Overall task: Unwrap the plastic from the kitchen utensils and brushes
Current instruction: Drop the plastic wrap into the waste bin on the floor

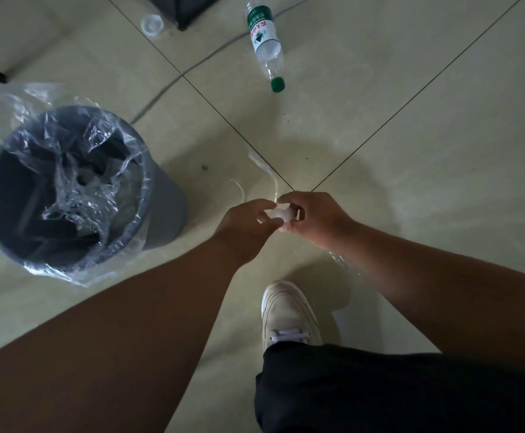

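Plastic wad [278, 213] pinched between left hand [248, 218] and right hand [312, 217]; utensil unseen. Disposal step, seemingly: carry it left to the bin [161, 195].

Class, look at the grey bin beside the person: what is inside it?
Inside the grey bin sits a clear liner bag with crumpled clear plastic wrap in it. Whatever lies beneath that wrap at the dark bottom is hidden.

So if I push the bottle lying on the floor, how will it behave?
The bottle lies on its side and looks round, so it would probably roll. It looks clear and nearly empty, so likely light. The tile floor looks smooth, so it may slide.
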